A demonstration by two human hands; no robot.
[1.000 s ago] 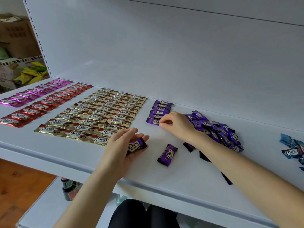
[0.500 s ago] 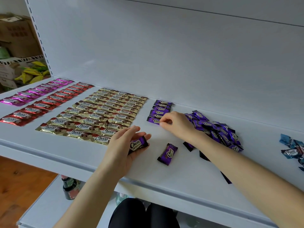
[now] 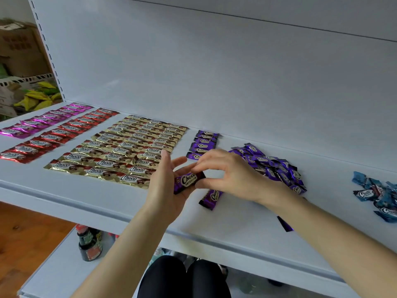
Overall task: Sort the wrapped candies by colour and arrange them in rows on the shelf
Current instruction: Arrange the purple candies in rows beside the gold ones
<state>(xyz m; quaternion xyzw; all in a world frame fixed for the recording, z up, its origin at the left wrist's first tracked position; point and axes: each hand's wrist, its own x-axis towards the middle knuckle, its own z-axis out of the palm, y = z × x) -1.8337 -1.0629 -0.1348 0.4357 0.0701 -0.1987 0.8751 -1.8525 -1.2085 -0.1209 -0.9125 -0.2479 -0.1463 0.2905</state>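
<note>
**Inspector:** Item under handling?

**Assessor:** One glossy purple foil candy (image 3: 186, 181), oblong, with crimped ends and white "Choco" lettering. It is held just above the front part of the matte white metal shelf (image 3: 103, 201).

**Inspector:** Left hand?

**Assessor:** The left hand (image 3: 165, 186) is largely open. The thumb is raised clear and the fingers are near straight, with the candy lying across them.

**Inspector:** Right hand?

**Assessor:** The right hand (image 3: 232, 175) is curled. Its forefinger and thumb pinch the candy's right crimped end. There is slight blur at that point.

**Inspector:** Stock on the shelf?

**Assessor:** From the left:
- A magenta foil row (image 3: 43, 121) and a red foil row (image 3: 58, 134).
- A flat block of gold foil candies (image 3: 124, 151), laid edge to edge in several rows.
- A short row of purple candies (image 3: 204, 145) behind the hands.
- A loose heap of purple candies (image 3: 270, 166) behind the right wrist.
- A single purple candy (image 3: 211, 196) lying flat just below the right hand.
- Crumpled blue-wrapped candies (image 3: 378, 194) at the far right, well apart.
</note>
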